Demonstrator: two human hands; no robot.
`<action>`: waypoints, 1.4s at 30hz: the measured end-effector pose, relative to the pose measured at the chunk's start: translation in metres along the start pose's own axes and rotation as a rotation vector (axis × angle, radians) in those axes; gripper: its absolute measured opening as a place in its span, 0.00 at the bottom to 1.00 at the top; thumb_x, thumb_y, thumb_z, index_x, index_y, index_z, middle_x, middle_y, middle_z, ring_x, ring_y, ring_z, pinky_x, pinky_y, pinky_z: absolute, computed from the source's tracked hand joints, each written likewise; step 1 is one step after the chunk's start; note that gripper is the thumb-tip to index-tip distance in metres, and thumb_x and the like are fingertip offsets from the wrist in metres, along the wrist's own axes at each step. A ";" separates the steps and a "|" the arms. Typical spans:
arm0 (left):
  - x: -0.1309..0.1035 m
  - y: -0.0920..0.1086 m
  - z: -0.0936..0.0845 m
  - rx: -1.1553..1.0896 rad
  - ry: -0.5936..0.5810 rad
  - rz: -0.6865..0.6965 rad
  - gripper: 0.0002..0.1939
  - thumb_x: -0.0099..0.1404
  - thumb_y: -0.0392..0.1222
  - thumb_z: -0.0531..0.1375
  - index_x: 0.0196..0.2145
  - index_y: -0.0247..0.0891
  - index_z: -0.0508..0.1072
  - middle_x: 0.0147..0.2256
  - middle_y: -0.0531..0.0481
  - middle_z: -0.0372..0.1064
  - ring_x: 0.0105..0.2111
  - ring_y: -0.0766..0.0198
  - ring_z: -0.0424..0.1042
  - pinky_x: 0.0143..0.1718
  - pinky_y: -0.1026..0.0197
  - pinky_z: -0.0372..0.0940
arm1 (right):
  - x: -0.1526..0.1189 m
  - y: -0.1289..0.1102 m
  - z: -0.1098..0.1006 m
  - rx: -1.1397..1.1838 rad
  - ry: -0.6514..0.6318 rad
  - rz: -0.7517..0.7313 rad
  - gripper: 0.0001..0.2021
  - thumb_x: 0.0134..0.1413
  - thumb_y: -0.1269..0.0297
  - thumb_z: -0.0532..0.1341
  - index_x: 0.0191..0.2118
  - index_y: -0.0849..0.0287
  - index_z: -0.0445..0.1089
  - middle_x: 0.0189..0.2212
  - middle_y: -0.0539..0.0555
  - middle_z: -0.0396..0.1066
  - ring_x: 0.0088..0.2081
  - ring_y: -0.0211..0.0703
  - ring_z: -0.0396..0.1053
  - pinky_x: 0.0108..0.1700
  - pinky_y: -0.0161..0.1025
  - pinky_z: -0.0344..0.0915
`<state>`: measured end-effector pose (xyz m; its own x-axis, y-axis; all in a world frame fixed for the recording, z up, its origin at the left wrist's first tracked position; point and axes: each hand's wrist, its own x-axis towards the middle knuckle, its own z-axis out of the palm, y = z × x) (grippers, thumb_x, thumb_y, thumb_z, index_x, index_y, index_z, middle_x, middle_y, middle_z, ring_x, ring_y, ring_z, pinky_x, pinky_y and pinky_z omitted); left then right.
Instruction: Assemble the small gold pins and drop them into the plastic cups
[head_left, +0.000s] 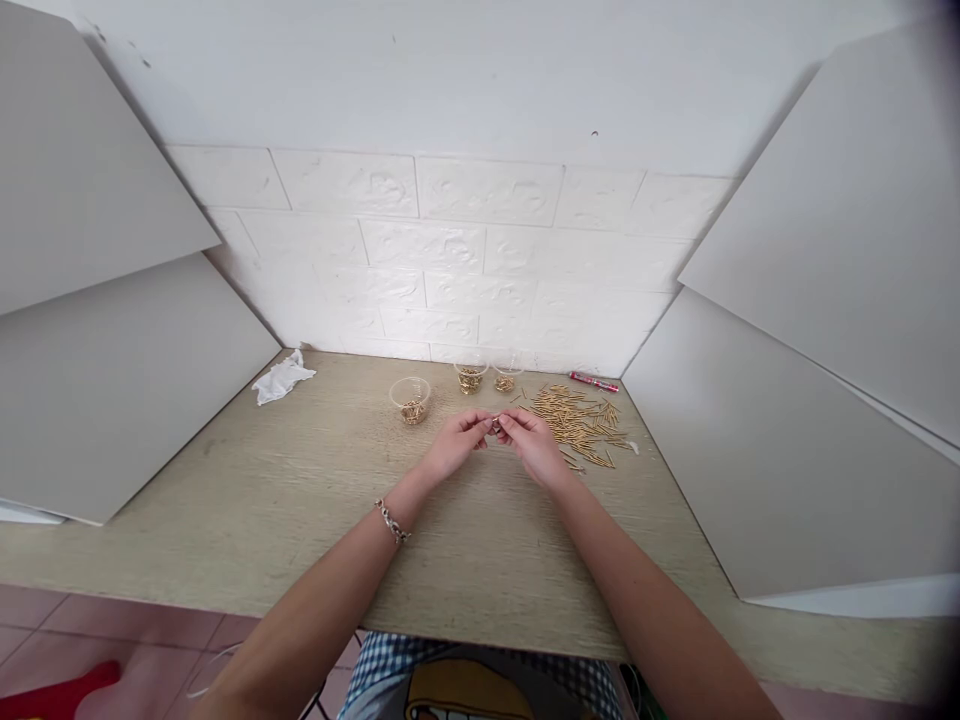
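My left hand (459,440) and my right hand (531,440) meet fingertip to fingertip over the middle of the table. Both are closed in a pinch around something small, mostly covered by the fingers and too small to name. Just right of my right hand spreads a loose pile of thin gold-coloured metal pins (574,425). Beyond my left hand stands a clear plastic cup (409,392) with small gold pieces at its bottom. Behind my hands, two more clear cups, a left one (470,376) and a right one (505,380), also hold small gold pieces.
A crumpled white tissue (283,378) lies at the table's back left. At the back right is a red tube-shaped packet or pen (594,382). Grey panels (150,390) flank the table (262,520) on both sides, and a white brick-patterned wall (487,200) closes the back.
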<state>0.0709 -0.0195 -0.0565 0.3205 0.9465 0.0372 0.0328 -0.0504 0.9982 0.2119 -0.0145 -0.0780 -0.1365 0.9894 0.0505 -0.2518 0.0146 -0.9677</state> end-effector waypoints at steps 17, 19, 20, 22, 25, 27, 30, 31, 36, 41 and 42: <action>0.000 -0.002 -0.003 0.036 0.001 0.042 0.17 0.54 0.52 0.58 0.33 0.35 0.73 0.28 0.50 0.69 0.28 0.68 0.63 0.30 0.66 0.58 | -0.004 -0.006 0.007 0.152 -0.002 0.041 0.13 0.35 0.56 0.67 0.27 0.58 0.69 0.25 0.49 0.69 0.26 0.34 0.63 0.34 0.36 0.61; 0.000 -0.002 -0.003 0.020 -0.001 0.036 0.17 0.54 0.52 0.58 0.33 0.34 0.73 0.28 0.50 0.68 0.27 0.69 0.62 0.29 0.66 0.58 | -0.004 -0.005 0.007 0.176 -0.008 0.048 0.12 0.36 0.57 0.67 0.27 0.58 0.69 0.25 0.49 0.69 0.27 0.34 0.63 0.34 0.36 0.61; 0.000 -0.001 -0.003 0.011 -0.001 0.033 0.17 0.54 0.52 0.58 0.32 0.34 0.73 0.28 0.50 0.68 0.27 0.69 0.62 0.29 0.66 0.58 | -0.004 -0.005 0.006 0.188 -0.013 0.051 0.12 0.36 0.57 0.67 0.27 0.58 0.69 0.25 0.48 0.69 0.27 0.34 0.63 0.34 0.36 0.62; 0.001 -0.001 -0.004 -0.005 -0.004 0.029 0.17 0.53 0.52 0.59 0.31 0.34 0.72 0.27 0.51 0.67 0.26 0.70 0.61 0.29 0.66 0.57 | -0.004 -0.005 0.006 0.210 -0.018 0.057 0.11 0.36 0.58 0.67 0.27 0.58 0.69 0.25 0.48 0.69 0.27 0.34 0.64 0.35 0.36 0.62; 0.001 -0.001 -0.004 -0.026 -0.002 0.024 0.17 0.52 0.53 0.59 0.30 0.34 0.72 0.26 0.52 0.66 0.25 0.70 0.60 0.29 0.66 0.57 | -0.004 -0.005 0.007 0.232 -0.019 0.063 0.11 0.36 0.58 0.67 0.27 0.58 0.69 0.26 0.48 0.69 0.28 0.34 0.64 0.36 0.36 0.62; 0.002 -0.002 -0.004 -0.027 0.004 0.022 0.17 0.52 0.53 0.59 0.30 0.34 0.72 0.26 0.52 0.66 0.25 0.70 0.60 0.29 0.66 0.57 | -0.005 -0.005 0.007 0.228 -0.016 0.063 0.11 0.36 0.59 0.67 0.27 0.58 0.69 0.26 0.48 0.69 0.28 0.34 0.65 0.36 0.36 0.63; 0.002 -0.003 -0.005 -0.012 0.002 0.025 0.17 0.52 0.53 0.59 0.30 0.34 0.72 0.27 0.52 0.66 0.26 0.70 0.61 0.30 0.65 0.57 | -0.005 -0.006 0.007 0.207 -0.010 0.060 0.12 0.36 0.58 0.67 0.27 0.58 0.69 0.26 0.48 0.69 0.28 0.34 0.65 0.36 0.36 0.63; 0.002 -0.003 -0.004 -0.005 0.000 0.025 0.17 0.53 0.53 0.59 0.30 0.34 0.72 0.27 0.51 0.67 0.26 0.69 0.61 0.30 0.65 0.57 | -0.005 -0.006 0.007 0.198 -0.011 0.057 0.12 0.36 0.58 0.67 0.27 0.58 0.69 0.26 0.48 0.69 0.28 0.34 0.65 0.36 0.36 0.63; 0.001 -0.001 -0.004 0.084 0.019 0.035 0.15 0.55 0.51 0.57 0.31 0.34 0.72 0.28 0.51 0.68 0.28 0.68 0.63 0.31 0.65 0.58 | -0.001 -0.001 0.002 0.112 -0.023 0.027 0.12 0.38 0.56 0.66 0.29 0.59 0.70 0.27 0.49 0.70 0.30 0.36 0.66 0.39 0.39 0.64; 0.000 0.000 -0.004 0.264 0.047 0.075 0.14 0.58 0.48 0.54 0.30 0.34 0.72 0.28 0.51 0.69 0.27 0.68 0.63 0.30 0.65 0.59 | 0.002 0.004 -0.002 0.019 -0.013 0.016 0.14 0.39 0.55 0.65 0.29 0.60 0.70 0.27 0.51 0.70 0.31 0.39 0.68 0.40 0.41 0.65; 0.000 0.000 -0.003 0.293 0.057 0.085 0.14 0.58 0.48 0.54 0.30 0.34 0.72 0.27 0.51 0.69 0.27 0.68 0.63 0.30 0.65 0.59 | 0.002 0.004 -0.002 0.015 -0.014 0.018 0.14 0.39 0.55 0.65 0.29 0.60 0.70 0.27 0.51 0.70 0.31 0.39 0.68 0.40 0.41 0.65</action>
<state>0.0676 -0.0189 -0.0560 0.2808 0.9508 0.1309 0.2824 -0.2122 0.9355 0.2127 -0.0119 -0.0825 -0.1550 0.9872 0.0364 -0.2631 -0.0057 -0.9647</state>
